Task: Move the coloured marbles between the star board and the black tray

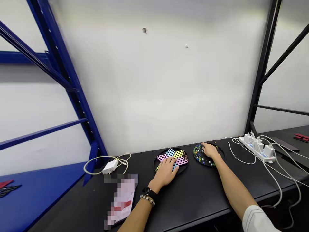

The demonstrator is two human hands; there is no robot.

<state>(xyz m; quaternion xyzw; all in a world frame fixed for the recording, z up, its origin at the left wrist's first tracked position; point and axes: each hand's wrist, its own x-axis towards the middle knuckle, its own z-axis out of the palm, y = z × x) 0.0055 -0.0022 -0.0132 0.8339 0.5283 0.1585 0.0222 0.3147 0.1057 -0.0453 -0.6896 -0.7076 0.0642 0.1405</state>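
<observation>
My left hand lies over the near side of a star-shaped Chinese checkers board, which has pink, yellow and blue points with black holes. Its fingers rest on the board, with nothing visible in them. A black watch and a beaded bracelet circle that wrist. To the right, my right hand is pressed down among the coloured glass marbles in a round black tray. Its fingertips are hidden, so any marble in them does not show.
The black tabletop holds a pixelated paper and a white charger with a looped cable. On the right sit a white power strip and tangled white cables. Blue shelving stands at the left, beside a white wall.
</observation>
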